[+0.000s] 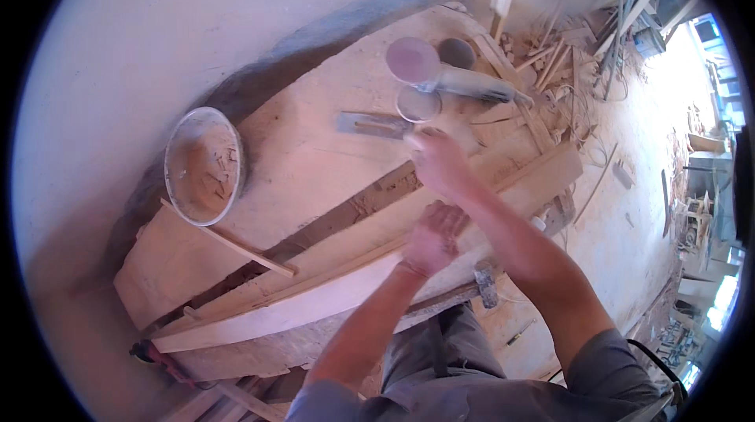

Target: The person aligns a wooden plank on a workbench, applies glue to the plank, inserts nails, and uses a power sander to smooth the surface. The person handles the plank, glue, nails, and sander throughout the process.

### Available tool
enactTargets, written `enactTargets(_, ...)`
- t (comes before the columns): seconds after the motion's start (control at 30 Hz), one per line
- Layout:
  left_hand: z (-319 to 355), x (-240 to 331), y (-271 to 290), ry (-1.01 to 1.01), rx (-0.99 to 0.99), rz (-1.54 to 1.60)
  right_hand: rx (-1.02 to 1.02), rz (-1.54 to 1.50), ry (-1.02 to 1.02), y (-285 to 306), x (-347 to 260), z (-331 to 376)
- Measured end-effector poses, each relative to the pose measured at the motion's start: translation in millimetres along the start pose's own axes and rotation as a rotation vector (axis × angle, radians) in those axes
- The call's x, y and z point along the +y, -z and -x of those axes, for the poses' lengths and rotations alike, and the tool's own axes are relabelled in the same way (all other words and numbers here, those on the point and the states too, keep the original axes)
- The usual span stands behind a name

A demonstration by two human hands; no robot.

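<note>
My left hand [434, 239] is curled on the upper edge of a long, pale, curved wooden plank [314, 308] in front of me; its fingertips are hidden. My right hand [439, 161] is above and beyond it, fingers bent together, over the gap in the workbench [291, 123]. What either hand may hold is too small or blurred to make out. Just left of the right hand lies a flat metal trowel [346, 122] with a handle on top. A round, clear-looking lid or dish [418, 105] touches its far side.
A power sander [476, 84] with a purple disc lies on the far bench, beside a dark round container [456, 52]. At left stands a dusty white bucket [238, 162] with scraps; a thin wooden strip [252, 253] crosses the gap. Wood offcuts [562, 68] pile at right.
</note>
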State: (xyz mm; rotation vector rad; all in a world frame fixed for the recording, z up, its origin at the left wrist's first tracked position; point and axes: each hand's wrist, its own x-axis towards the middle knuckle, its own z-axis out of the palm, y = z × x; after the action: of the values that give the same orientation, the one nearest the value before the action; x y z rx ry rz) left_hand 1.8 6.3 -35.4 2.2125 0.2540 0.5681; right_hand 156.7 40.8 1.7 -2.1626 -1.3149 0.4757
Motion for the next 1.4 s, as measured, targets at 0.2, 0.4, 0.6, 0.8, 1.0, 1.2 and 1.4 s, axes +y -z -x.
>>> enactTargets(0.2,-1,4,-2,0.086,0.036,0.128,0.038,0.433,-0.006,-60,-9,-63)
enactTargets(0.4,17,-6,-17,0.095,-0.111,0.107,0.046,-0.028,-0.209,-35,23,-23)
enactTargets(0.6,-16,10,10,0.085,0.001,0.073,0.57,-0.269,-0.301,166,28,97)
enactTargets(0.8,-14,9,-1,0.114,0.025,0.106,0.65,0.247,-0.509,222,89,230)
enactTargets(1.0,-12,10,0,0.138,-0.004,0.038,0.755,0.156,-0.457,148,157,287)
enactTargets(1.2,-8,5,-4,0.12,0.021,-0.044,0.662,0.085,-0.549,117,207,309)
enactTargets(1.4,-9,6,-3,0.076,0.006,-0.137,0.699,-0.052,-0.369,127,181,291)
